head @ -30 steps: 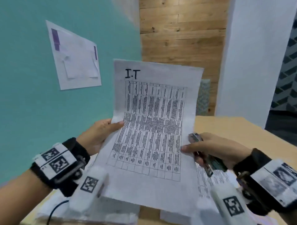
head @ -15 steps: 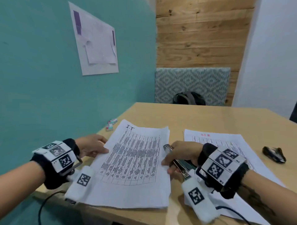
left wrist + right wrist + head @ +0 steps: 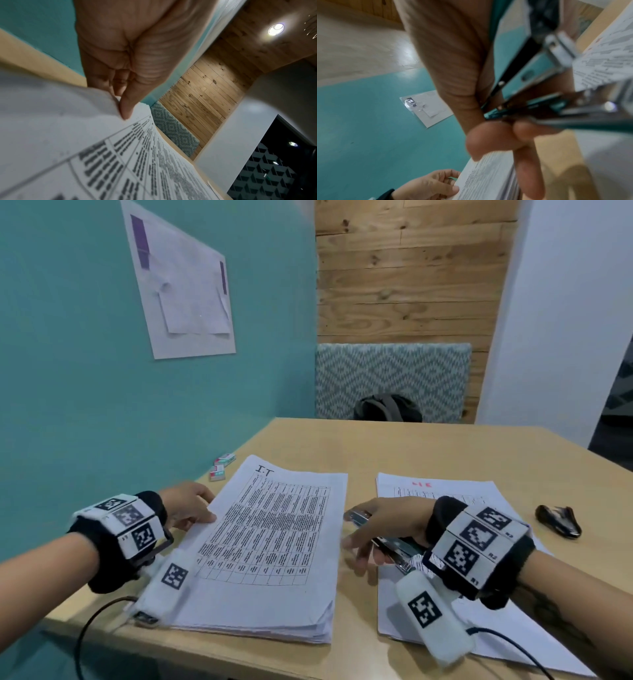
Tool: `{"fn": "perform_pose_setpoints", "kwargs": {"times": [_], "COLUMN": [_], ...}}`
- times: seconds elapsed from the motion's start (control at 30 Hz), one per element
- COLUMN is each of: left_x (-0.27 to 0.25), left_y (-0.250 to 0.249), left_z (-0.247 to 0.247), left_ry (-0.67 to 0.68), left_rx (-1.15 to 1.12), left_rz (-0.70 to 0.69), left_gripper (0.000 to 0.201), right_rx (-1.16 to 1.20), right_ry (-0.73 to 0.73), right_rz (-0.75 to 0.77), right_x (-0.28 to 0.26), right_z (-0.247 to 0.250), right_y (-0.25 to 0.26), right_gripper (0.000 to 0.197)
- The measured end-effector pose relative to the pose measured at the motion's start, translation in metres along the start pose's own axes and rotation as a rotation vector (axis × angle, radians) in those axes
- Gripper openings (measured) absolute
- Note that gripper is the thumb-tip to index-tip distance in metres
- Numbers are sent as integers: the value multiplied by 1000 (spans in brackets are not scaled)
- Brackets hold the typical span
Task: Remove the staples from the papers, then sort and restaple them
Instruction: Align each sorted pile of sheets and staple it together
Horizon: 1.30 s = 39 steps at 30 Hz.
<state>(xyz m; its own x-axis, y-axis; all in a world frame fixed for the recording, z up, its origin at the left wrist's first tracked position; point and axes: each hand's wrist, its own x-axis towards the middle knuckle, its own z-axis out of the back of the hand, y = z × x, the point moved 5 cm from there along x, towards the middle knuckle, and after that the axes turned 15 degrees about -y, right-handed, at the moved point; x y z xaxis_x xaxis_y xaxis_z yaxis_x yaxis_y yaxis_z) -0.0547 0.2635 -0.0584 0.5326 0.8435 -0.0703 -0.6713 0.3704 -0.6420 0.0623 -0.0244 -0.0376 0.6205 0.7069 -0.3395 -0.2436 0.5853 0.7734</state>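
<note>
Lowered from its upright pose in front of the camera, the "I.T" sheet is now lying on top of the thick I.T stack (image 3: 274, 546) at the left of the tabletop (image 3: 394, 446), so that sorted pile is looking ready for stapling. Going left to right: two small staple boxes (image 3: 221, 467) are sitting by the teal wall; the left hand (image 3: 186, 505) is resting at the stack's left edge, and the left wrist view is showing what the head view cannot, the thumb and curled fingers (image 3: 126, 108) in a narrow grip, pinching the top sheet's lifted edge. Next, the right hand (image 3: 383, 525) is hovering just beside the stack's right edge, its grip closed around a teal-and-chrome stapler (image 3: 394, 546); the right wrist view is revealing the stapler's metal arms standing apart, which the head view is hiding under the palm. Beneath that wrist, a second paper pile (image 3: 445, 494) with a red heading is lying flat. Farthest right, a black staple remover (image 3: 558, 525) is sitting untouched, well apart from both hands.
</note>
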Motion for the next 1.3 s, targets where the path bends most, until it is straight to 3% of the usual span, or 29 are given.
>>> {"fn": "perform_pose_setpoints", "kwargs": {"times": [0.03,0.13,0.2,0.3,0.4,0.57,0.63,0.7,0.83,1.07,1.2,1.3], "left_x": [0,-4,-11,-35,-72,-124,-131,-130,-122,-112,-102,-99], "left_y": [-2,-9,-19,-56,-107,-169,-178,-182,-193,-197,-194,-190], "left_z": [2,6,12,15,-1,-74,-112,-143,-163,-170,-175,-179], "left_ry": [-19,-45,-76,-101,22,346,406,408,261,282,302,376], "left_rx": [3,37,75,74,-19,-57,45,171,265,324,220,90], "left_rz": [4,4,-33,-173,-285,-321,-295,-306,-367,-341,-290,-194], "left_gripper": [22,44,59,64,61,49,42,23,44,34,30,26], "right_rx": [-26,-154,-214,-275,-495,-745,-705,-661,-577,-400,-225,-78], "right_ry": [-32,-107,-169,-331,-466,-531,-526,-515,-499,-525,-530,-556], "right_rz": [10,44,39,-3,-114,-313,-334,-350,-333,-352,-348,-362], "right_x": [-4,-17,-26,-36,-45,-57,-56,-53,-45,-35,-33,-37], "right_z": [6,29,49,91,135,167,172,175,170,160,158,160], "right_y": [0,-10,-20,-46,-85,-126,-131,-134,-131,-133,-133,-133], "right_gripper": [10,40,39,29,20,37,39,43,43,33,42,26]}}
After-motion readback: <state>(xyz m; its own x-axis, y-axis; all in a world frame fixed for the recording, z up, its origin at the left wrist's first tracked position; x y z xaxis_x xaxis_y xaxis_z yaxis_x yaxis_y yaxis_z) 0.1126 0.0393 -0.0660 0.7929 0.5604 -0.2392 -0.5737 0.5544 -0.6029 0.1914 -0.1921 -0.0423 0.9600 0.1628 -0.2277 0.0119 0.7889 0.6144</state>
